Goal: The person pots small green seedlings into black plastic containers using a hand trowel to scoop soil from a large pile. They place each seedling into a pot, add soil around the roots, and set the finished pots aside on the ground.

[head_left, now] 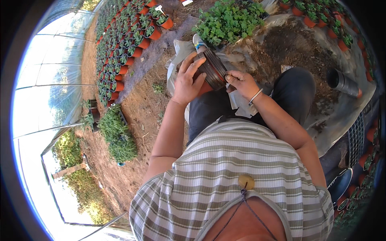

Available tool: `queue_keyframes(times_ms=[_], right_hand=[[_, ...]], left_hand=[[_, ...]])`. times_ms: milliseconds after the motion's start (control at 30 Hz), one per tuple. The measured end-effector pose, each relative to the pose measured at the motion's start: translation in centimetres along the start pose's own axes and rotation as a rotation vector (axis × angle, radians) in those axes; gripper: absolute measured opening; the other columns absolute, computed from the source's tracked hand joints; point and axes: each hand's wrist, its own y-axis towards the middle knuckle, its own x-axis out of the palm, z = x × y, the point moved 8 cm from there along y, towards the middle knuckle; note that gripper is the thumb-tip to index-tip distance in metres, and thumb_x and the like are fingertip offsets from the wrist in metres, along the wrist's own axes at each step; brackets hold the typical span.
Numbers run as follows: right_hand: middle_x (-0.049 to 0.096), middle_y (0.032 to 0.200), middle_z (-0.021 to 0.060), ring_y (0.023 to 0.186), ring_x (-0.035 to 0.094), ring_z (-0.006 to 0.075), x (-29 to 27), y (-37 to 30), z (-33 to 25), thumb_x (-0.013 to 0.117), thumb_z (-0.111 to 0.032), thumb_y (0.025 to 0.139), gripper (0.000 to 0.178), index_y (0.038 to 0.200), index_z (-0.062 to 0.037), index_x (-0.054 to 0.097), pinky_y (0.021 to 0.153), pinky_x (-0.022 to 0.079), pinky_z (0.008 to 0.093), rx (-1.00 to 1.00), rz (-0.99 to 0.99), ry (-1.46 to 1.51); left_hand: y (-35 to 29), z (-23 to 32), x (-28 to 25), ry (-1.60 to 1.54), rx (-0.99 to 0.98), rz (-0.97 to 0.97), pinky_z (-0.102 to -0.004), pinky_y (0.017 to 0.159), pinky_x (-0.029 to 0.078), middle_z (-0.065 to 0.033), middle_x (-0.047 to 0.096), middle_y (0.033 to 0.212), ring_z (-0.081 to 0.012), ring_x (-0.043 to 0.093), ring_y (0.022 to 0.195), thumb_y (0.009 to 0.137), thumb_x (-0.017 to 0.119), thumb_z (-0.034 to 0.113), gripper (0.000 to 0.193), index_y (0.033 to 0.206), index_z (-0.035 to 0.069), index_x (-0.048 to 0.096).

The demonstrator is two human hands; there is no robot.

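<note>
1. Left hand (187, 80): fingers spread partway, laid over the near-left side of a stack of nested dark-brown plastic pots (217, 66); steadies it.
2. Right hand (243, 83): fingers curled, thumb and forefinger closed together at the stack's right edge, touching the rims. Cannot tell if it has one rim or several. Silver-coloured bangle (255, 97) on that wrist.
3. Stack sits tilted in front of the person's lap, between the two hands; a reddish-orange band shows among the dark rims.
4. Just beyond the stack: dense clump of green leafy seedlings (230, 22).
5. Right of that: patch of loose dark-brown soil (297, 50) on a pale plastic sheet (321, 136).
6. Further right: column of nested black plastic pots (341, 81) lying on its side, orange at the lower end.
7. Far left: rows of orange plastic pots with small green plants (132, 51); nearer, a block of green narrow-leaved seedlings (116, 134) on bare brown ground.
</note>
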Motion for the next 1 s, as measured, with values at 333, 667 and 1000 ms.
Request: queue_keyframes(times_ms=[333,667,1000], right_hand=[[0.062,0.073,0.0031,0.057,0.056,0.0096,-1.4,0.0,-3.3,0.064,-0.008,0.087,0.012,0.096,-0.0005,0.067,0.055,0.048,0.0245,-0.151,0.12,-0.164],[0.059,0.074,0.0018,0.061,0.054,0.0091,-0.5,0.7,-3.2,0.063,-0.007,0.087,0.008,0.092,-0.0012,0.064,0.057,0.045,0.0244,-0.192,0.216,-0.311],[0.064,0.076,0.0078,0.059,0.059,0.0155,-0.6,1.7,-2.4,0.064,-0.011,0.085,0.013,0.094,-0.0028,0.065,0.057,0.047,0.03,-0.041,0.215,-0.263]], left_hand=[[1.2,1.7,2.0,0.111,0.201,-0.003,-0.0457,0.096,0.041,-0.0106,0.051,0.128,-0.0343,0.048,0.119,0.078,0.072,0.03,0.043,0.118,0.017,0.063],[0.5,0.7,1.5,0.139,0.207,0.006,-0.0459,0.095,0.041,-0.0098,0.05,0.13,-0.0342,0.048,0.119,0.079,0.068,0.029,0.042,0.12,0.022,0.062],[0.2,0.5,1.3,0.2,0.183,-0.006,-0.0447,0.096,0.04,-0.0091,0.049,0.13,-0.0337,0.048,0.118,0.08,0.067,0.029,0.041,0.12,0.025,0.062]])
